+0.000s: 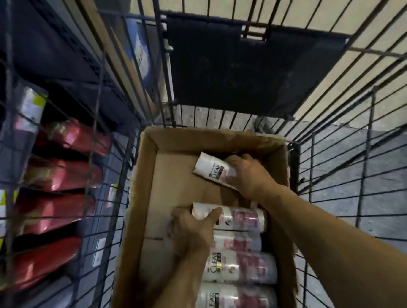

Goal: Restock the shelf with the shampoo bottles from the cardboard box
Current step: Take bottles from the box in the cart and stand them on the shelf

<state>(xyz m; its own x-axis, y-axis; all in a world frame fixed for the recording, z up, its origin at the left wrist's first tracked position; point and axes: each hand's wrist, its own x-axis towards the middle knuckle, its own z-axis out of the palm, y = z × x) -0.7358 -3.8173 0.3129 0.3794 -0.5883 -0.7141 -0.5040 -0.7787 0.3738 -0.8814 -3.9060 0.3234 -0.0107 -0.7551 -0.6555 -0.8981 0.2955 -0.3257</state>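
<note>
Red bottles (63, 172) already sit on the shelf (48, 56) past the cart's wire side (101, 141). In the cardboard box (138, 200), your left hand (193, 230) grasps the top CLEAR shampoo bottle of the row (240, 219), and your right hand (251, 174) grasps the loose CLEAR bottle (210, 169) by its end. Two at once — one could slip, or clip the wire coming out.

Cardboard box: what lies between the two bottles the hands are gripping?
In the head view, only bare floor of the cardboard box lies between the right hand's bottle and the left hand's bottle.
</note>
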